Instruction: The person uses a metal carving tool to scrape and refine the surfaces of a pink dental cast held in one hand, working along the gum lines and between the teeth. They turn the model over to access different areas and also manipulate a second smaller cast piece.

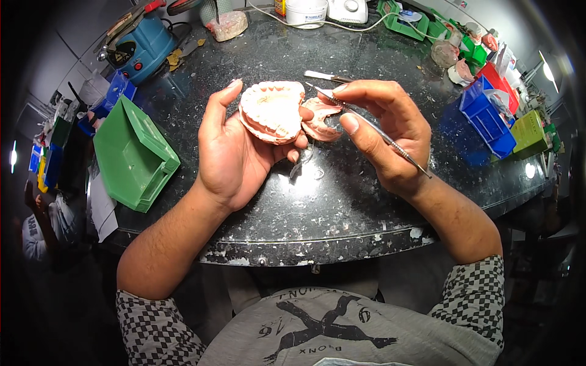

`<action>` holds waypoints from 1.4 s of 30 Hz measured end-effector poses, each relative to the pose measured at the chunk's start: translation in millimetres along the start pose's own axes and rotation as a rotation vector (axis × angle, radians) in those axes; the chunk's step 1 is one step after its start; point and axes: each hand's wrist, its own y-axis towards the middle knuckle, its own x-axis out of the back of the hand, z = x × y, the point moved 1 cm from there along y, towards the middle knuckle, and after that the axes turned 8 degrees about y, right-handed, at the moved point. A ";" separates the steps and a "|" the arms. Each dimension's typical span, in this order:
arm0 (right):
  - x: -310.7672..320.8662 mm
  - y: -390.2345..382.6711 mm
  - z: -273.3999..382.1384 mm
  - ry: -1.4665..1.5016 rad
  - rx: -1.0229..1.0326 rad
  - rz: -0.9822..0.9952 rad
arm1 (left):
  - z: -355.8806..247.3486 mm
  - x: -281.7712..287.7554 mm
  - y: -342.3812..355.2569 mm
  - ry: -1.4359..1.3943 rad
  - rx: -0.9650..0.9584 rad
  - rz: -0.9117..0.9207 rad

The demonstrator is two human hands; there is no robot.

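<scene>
My left hand (235, 149) cradles a pale pink dental cast (273, 110) from below, its row of teeth facing up. The palm and fingers wrap round its left side and underside. Just right of it a second pink, horseshoe-shaped cast (321, 120) rests over the black table, its edge close to the left fingertips. In my right hand (390, 131) is a slim metal dental carving tool (394, 144), pinched between thumb and fingers. The tool's pointed end reaches toward the first cast, apart from it. Behind the tool lies a knife with a white tip (318, 75).
A green bin (135, 155) stands on the left, near a blue machine (137, 49). Blue bins (485, 116) and a yellow-green box (528, 134) line the right side. A plaster block (227, 26) and a white container (306, 12) sit at the back of the speckled black table (366, 213).
</scene>
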 end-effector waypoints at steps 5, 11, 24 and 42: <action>0.5 1.6 -0.1 -0.025 0.007 0.014 | 0.4 3.4 0.3 0.011 -0.014 0.040; 3.3 5.6 -0.8 -0.118 0.109 0.097 | 0.8 -1.2 1.0 -0.015 -0.019 0.053; 3.4 4.4 1.7 -0.096 0.126 0.070 | -3.7 -7.3 -1.9 0.030 0.058 0.095; 4.7 1.0 -0.5 -0.043 0.094 0.050 | -1.2 -11.3 -4.3 0.054 0.061 0.123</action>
